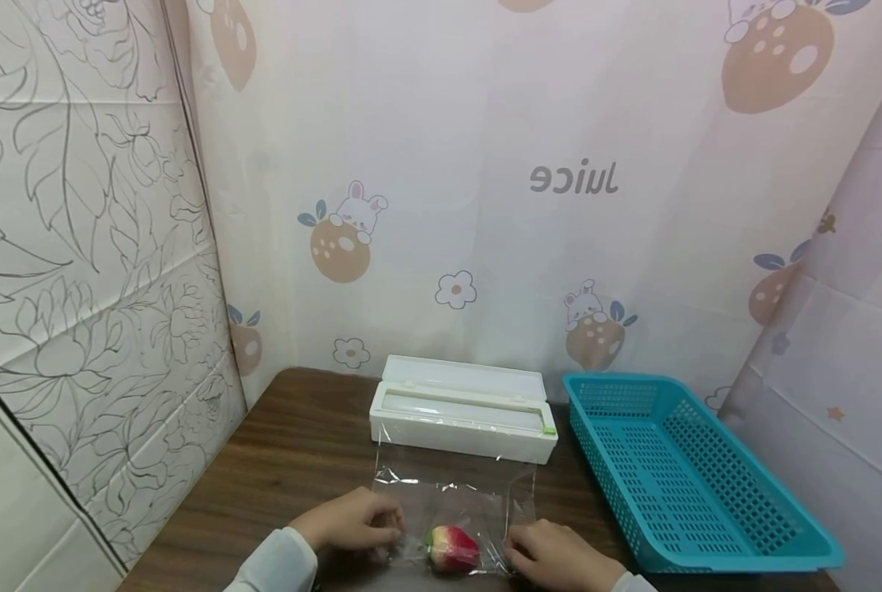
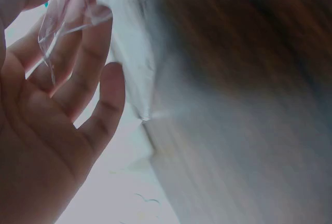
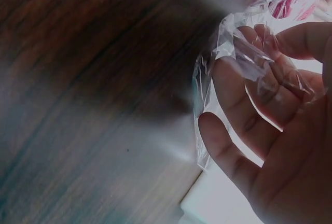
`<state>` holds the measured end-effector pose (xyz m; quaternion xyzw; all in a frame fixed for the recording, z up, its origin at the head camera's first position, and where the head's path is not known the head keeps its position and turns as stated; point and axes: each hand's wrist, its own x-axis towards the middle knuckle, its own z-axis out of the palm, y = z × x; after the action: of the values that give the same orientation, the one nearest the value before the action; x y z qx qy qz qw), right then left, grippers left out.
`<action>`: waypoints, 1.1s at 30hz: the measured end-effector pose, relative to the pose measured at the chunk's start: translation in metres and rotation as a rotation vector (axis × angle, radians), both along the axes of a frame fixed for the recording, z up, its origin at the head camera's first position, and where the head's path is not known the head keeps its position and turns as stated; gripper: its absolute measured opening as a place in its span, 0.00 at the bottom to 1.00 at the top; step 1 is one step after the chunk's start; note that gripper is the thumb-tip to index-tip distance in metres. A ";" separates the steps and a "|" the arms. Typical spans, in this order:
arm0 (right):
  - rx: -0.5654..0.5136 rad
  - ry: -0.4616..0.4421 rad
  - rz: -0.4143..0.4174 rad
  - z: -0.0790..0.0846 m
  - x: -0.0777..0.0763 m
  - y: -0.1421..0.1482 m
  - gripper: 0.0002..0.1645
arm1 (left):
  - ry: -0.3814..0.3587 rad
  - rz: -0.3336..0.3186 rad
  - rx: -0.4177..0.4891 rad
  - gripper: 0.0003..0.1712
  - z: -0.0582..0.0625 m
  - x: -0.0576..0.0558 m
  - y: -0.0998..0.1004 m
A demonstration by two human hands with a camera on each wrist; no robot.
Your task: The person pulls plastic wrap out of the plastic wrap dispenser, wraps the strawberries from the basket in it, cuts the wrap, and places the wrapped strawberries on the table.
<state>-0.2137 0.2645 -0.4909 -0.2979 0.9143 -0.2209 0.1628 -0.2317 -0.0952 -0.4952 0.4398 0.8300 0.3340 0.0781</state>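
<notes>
A sheet of clear cling film (image 1: pixel 455 481) stretches from the white film dispenser box (image 1: pixel 463 423) toward the near side of the table. My left hand (image 1: pixel 355 520) pinches its left near corner; in the left wrist view the film lies between thumb and curved fingers (image 2: pixel 96 53). On the other side, my right hand (image 1: pixel 555 555) pinches the right near corner, with crumpled film (image 3: pixel 249 53) bunched at the fingertips. Between both hands sits a red-and-yellow fruit (image 1: pixel 453 549) with a bit of green at its left. I cannot tell whether film covers it.
The dispenser's lid (image 1: pixel 464 378) stands raised at the back, against the patterned curtain (image 1: pixel 455 205). A blue plastic basket (image 1: pixel 707 469) is on the right of the dark wooden table (image 1: pixel 263 477). A white panel with line drawings (image 1: pixel 93 205) borders the left.
</notes>
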 end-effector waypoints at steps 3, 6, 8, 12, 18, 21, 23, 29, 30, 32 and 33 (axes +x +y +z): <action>0.008 0.003 -0.004 0.000 0.000 -0.002 0.11 | 0.089 -0.003 -0.020 0.10 0.005 0.000 0.009; 0.017 0.003 -0.007 0.000 0.000 -0.004 0.12 | 0.172 0.010 -0.054 0.18 0.008 0.000 0.021; 0.020 0.001 -0.006 0.000 0.000 -0.005 0.12 | 0.202 0.012 -0.085 0.26 0.009 0.001 0.030; 0.016 -0.002 -0.004 -0.001 0.000 -0.005 0.12 | 0.263 0.001 -0.133 0.36 0.008 0.001 0.045; 0.004 -0.016 -0.004 -0.003 -0.001 -0.004 0.12 | 0.300 -0.053 -0.164 0.28 0.003 -0.005 0.059; 0.001 -0.024 -0.007 -0.003 -0.001 -0.004 0.11 | 0.310 -0.067 -0.160 0.23 0.000 -0.008 0.063; 0.007 -0.029 -0.010 -0.003 -0.002 -0.003 0.12 | 0.300 -0.067 -0.153 0.23 0.000 -0.008 0.064; -0.015 -0.071 -0.001 -0.002 -0.005 -0.001 0.10 | 0.237 -0.063 -0.143 0.22 -0.001 -0.010 0.063; -0.020 -0.065 0.000 -0.001 -0.006 0.000 0.10 | 0.232 -0.065 -0.142 0.22 -0.001 -0.009 0.063; -0.033 -0.053 -0.014 0.001 -0.006 0.001 0.08 | 0.231 -0.068 -0.141 0.21 -0.001 -0.009 0.063; -0.032 -0.029 -0.022 0.004 -0.006 0.001 0.06 | 0.232 -0.071 -0.139 0.21 -0.001 -0.009 0.063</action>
<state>-0.2193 0.2659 -0.4874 -0.2870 0.9114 -0.2417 0.1687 -0.2410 -0.0320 -0.4960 0.4980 0.8386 0.2196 0.0235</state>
